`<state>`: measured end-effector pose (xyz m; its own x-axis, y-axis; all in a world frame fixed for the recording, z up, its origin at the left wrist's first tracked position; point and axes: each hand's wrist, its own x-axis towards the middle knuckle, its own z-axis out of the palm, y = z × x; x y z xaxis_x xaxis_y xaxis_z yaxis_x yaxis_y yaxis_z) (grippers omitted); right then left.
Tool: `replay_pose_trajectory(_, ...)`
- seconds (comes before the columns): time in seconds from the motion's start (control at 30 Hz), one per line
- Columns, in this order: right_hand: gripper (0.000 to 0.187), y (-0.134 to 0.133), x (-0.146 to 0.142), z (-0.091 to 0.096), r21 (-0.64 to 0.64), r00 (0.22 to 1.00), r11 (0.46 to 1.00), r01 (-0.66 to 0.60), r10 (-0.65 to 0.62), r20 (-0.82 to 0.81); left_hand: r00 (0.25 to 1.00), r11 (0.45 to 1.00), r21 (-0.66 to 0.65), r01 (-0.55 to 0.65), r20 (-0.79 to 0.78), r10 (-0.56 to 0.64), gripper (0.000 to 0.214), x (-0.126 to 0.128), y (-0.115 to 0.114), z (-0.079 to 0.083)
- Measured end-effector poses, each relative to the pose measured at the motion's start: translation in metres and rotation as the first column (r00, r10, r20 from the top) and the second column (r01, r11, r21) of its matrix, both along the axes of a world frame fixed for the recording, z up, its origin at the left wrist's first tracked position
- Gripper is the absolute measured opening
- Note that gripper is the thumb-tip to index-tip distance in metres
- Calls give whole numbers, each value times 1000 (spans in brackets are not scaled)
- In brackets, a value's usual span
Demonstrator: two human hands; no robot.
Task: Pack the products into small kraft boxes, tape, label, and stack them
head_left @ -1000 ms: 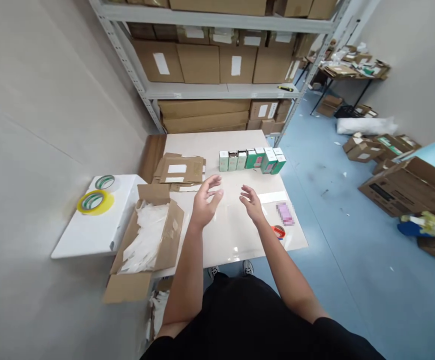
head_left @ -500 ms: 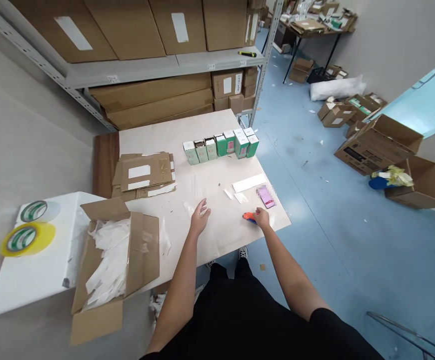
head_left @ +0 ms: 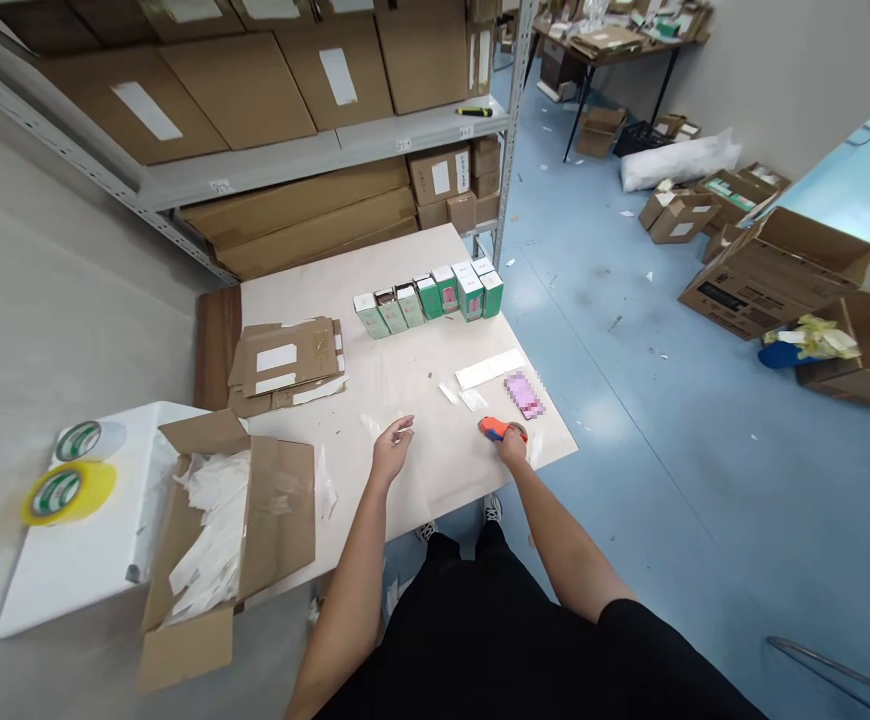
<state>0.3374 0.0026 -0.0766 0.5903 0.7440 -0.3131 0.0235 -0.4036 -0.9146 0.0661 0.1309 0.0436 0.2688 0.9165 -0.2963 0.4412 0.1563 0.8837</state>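
My right hand (head_left: pixel 513 447) is closed around an orange tape dispenser (head_left: pixel 496 430) near the front right corner of the beige table (head_left: pixel 405 300). My left hand (head_left: pixel 390 448) hovers over the table's front edge with its fingers loosely curled and nothing in them, beside a clear plastic film (head_left: pixel 370 425). A row of several small green and white boxes (head_left: pixel 429 294) stands at the far right of the table. A pink blurred item (head_left: pixel 523 394) and a white strip (head_left: pixel 490 368) lie just beyond my right hand.
Flattened cardboard pieces (head_left: pixel 285 362) lie at the table's left. An open carton of clear bags (head_left: pixel 217 530) sits at the front left on a white side table (head_left: pixel 67 570) with two tape rolls (head_left: pixel 67 480). Shelving with cartons (head_left: pixel 255 90) stands behind. Open boxes (head_left: pixel 772 270) litter the blue floor.
Both hands dropped from mid-air toward the table's front. My right hand reached the orange tape dispenser and closed on it; my left hand curled its fingers. The view shifted slightly.
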Motion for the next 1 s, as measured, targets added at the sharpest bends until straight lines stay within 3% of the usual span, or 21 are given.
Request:
replay_pose_trajectory(0.1, 21, 15, 2, 28, -26, 999, 999, 25, -24, 48, 999, 1000, 26, 13, 34, -14, 42, 16, -4, 13)
replay_pose_trajectory(0.23, 26, 26, -6, 73, 120, 987, 980, -157, 154, 36, 995, 995, 94, 44, 81, -52, 39, 41, 0, 38)
replay_pose_trajectory(0.4, 34, 29, -8, 132, 344, 918, 858, -382, 396, 32, 982, 969, 221, 107, 130, -138, 43, 67, 17, 86)
replay_pose_trajectory(0.53, 38, 27, -1, 170, 374, 874, 797, -474, 476, 92, 936, 926, 232, 297, 123, -331, 37, 71, 21, 122)
replay_pose_trajectory(0.63, 36, 28, 0, 185, 361, 834, 759, -542, 540, 117, 937, 900, 326, 290, 95, -337, 30, 66, 15, 137)
replay_pose_trajectory(0.8, 34, 38, -13, 192, 396, 788, 702, -593, 607, 104, 983, 893, 437, 105, 88, -159, 27, 52, 7, 140)
replay_pose_trajectory(1.0, 38, 60, -38, 200, 410, 741, 644, -646, 658, 133, 993, 844, 526, -106, 105, 59, 23, 30, 6, 144)
